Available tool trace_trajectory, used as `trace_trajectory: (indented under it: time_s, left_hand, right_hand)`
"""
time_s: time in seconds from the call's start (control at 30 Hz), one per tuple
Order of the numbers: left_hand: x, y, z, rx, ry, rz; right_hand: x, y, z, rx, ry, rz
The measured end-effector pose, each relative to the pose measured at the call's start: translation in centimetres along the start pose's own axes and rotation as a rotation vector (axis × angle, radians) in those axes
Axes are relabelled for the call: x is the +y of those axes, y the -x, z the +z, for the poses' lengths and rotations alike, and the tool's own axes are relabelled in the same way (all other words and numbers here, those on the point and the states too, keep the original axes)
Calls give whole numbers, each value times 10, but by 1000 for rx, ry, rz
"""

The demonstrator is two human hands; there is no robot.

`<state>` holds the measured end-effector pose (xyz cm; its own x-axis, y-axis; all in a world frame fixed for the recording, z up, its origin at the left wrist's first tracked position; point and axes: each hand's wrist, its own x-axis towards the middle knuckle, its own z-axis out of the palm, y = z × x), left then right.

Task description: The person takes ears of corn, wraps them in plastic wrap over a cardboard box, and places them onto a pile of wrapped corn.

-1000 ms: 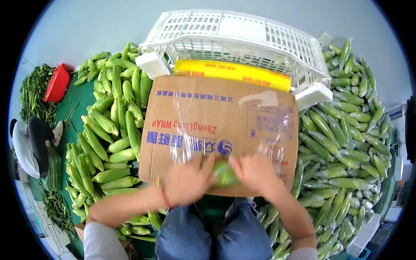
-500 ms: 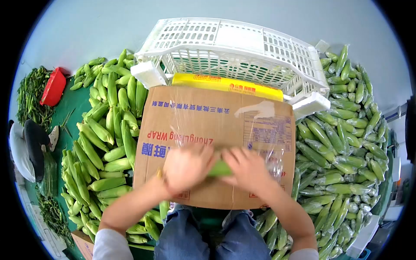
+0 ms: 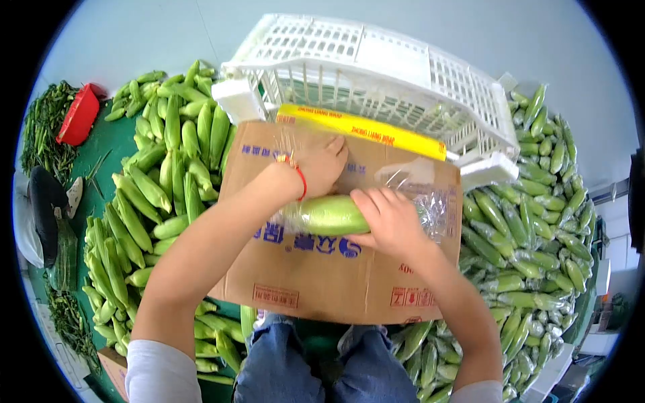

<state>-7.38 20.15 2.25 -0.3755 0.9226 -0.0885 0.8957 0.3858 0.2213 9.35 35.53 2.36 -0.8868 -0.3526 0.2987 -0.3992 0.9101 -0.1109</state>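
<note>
Right grip (image 3: 391, 221) was closed around the right part of a green ear of corn (image 3: 329, 215), fingers over the far side and thumb along the near side. The ear lay crosswise above the cardboard box (image 3: 322, 275), its body reaching leftward out of that grip, its left end near the left forearm. Left grip (image 3: 321, 164) sat just beyond the ear, toward the white crate (image 3: 376, 57); whether it pinched anything could not be told. Clear film (image 3: 435, 209) glistened around the ear and crinkled past the right fingers. Farther out, a yellow carton (image 3: 363, 131) lay between box and crate, unwrapped corn (image 3: 138, 221) was heaped leftward, and film-wrapped corn (image 3: 537, 235) rightward.
</note>
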Motion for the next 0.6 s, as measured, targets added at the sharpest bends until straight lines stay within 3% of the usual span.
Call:
trace_trajectory:
  time_s: [0.07,0.2,0.27,0.33,0.37,0.47,0.5,0.53,0.6]
  left_hand:
    - [5,1,4,-98,-9,-5]
    - [0,5,14,-78,-38,7]
    - [4,5,8,-63,-36,-12]
    - [2,11,3,-21,153,-24]
    - [3,15,1,-1,254,-26]
    - [61,61,11,614,499,37]
    - [92,85,6,554,696,38]
    - [114,102,9,543,676,163]
    - [134,107,7,584,373,263]
  right_hand:
    - [-9,-1,0,-69,-100,72]
    - [-54,37,-29,-111,-278,-52]
    - [-79,67,-49,-418,-438,-52]
    - [-102,93,-61,-557,-675,-25]
    - [-106,103,-69,-629,-731,72]
    - [-103,138,-67,-499,-898,602]
    - [-106,134,-65,-312,-1180,764]
    - [-106,128,-67,-289,-1457,959]
    - [-102,110,-72,-241,-2007,1313]
